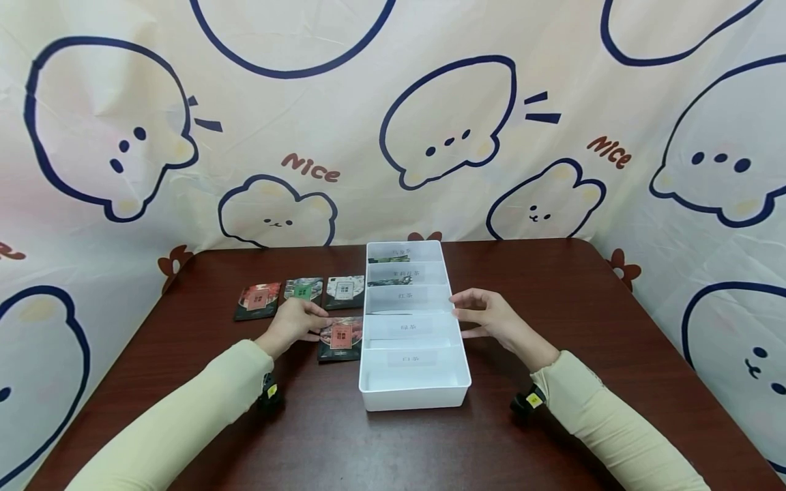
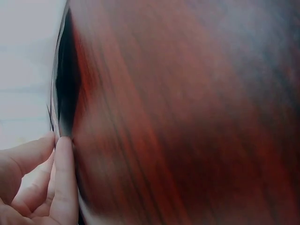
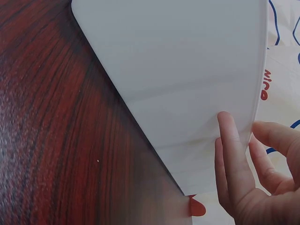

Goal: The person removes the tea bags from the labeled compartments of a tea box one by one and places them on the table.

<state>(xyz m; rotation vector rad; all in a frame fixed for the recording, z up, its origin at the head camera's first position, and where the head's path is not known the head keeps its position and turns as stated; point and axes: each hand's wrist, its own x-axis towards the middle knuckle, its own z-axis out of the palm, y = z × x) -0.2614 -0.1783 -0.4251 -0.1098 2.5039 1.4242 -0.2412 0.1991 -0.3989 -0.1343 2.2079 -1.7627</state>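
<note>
My left hand [image 1: 299, 323] pinches the near left edge of a dark tea packet with a red label [image 1: 341, 344]. That packet lies against the left side of a long white divided box [image 1: 414, 399]. In the left wrist view, thumb and finger meet on the packet's thin edge [image 2: 68, 79]. On the box's right side, my right hand [image 1: 491, 317] touches the rim and outer wall [image 3: 187, 61] with extended fingers. Green packets [image 1: 393, 281] stand in the two farthest compartments. Paper labels with Chinese characters mark all compartments.
Behind my left hand, three more packets lie in a row: a red one [image 1: 258, 301], a green one [image 1: 303, 289] and a white-labelled one [image 1: 345, 292]. A brown wooden table [image 1: 295, 436] carries everything. A printed cartoon cloth [image 1: 356, 136] hangs around the table's back and sides.
</note>
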